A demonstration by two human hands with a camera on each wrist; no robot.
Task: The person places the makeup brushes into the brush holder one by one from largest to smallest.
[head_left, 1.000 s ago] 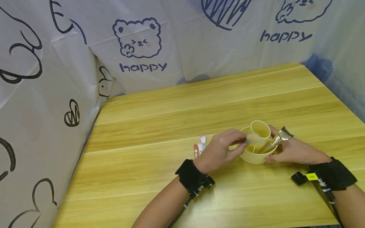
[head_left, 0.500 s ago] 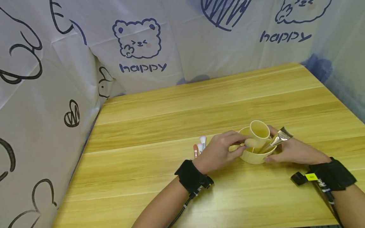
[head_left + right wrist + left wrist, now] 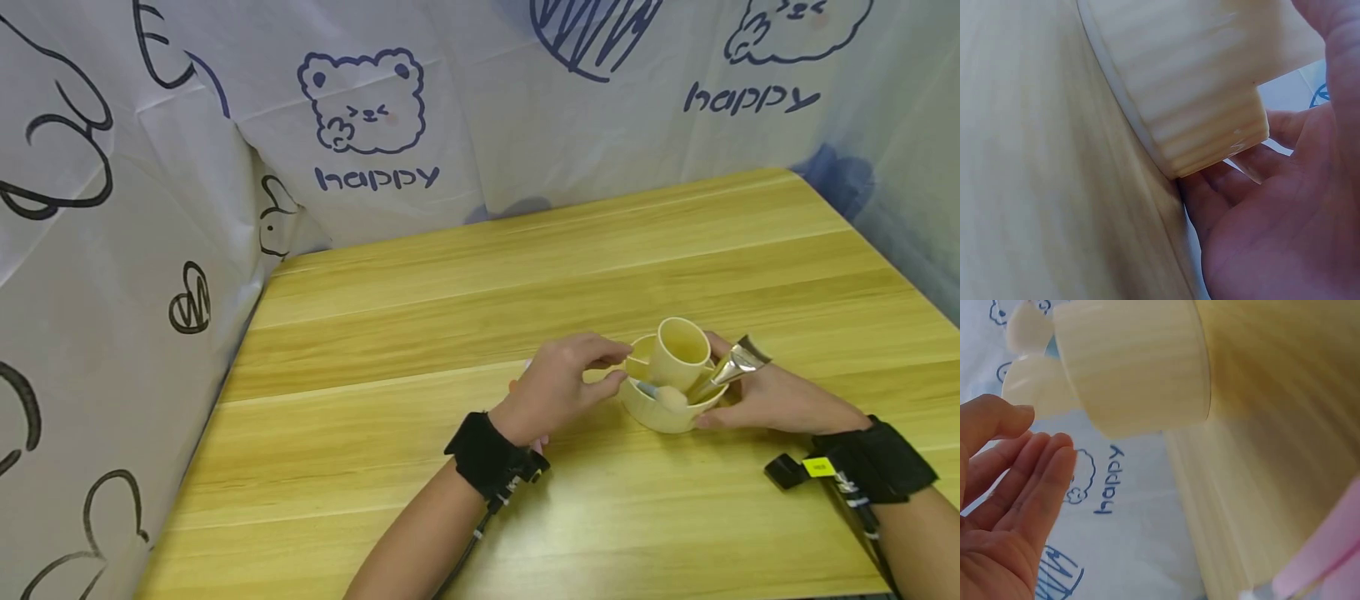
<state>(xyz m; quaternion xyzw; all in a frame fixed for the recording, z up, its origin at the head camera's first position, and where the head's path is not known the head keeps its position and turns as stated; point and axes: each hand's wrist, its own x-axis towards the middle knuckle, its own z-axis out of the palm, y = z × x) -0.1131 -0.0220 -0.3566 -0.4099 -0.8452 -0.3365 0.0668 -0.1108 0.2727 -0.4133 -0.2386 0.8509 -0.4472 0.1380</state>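
A cream round brush holder [image 3: 660, 414] with a taller cup [image 3: 683, 343] rising from it stands on the table. My right hand [image 3: 772, 396] grips its right side, thumb at the front and fingers behind; the right wrist view shows the fingers against the ribbed wall [image 3: 1210, 119]. A makeup brush with pale bristles [image 3: 672, 399] and a blue-grey ferrule leans in the holder's front section. Another brush with a wide gold ferrule [image 3: 741, 358] sticks out at the right. My left hand [image 3: 558, 383] holds nothing; its fingertips are just left of the holder, apart from it in the left wrist view.
More makeup brushes lie under my left hand, mostly hidden; their pink handles [image 3: 1329, 562] show in the left wrist view. The wooden table [image 3: 450, 308] meets a white printed cloth [image 3: 480, 100] along its back and left edges.
My left hand has let go of the pale-bristled brush and drawn back to the left. That brush now rests in the holder's front section. The right hand has stayed in place.
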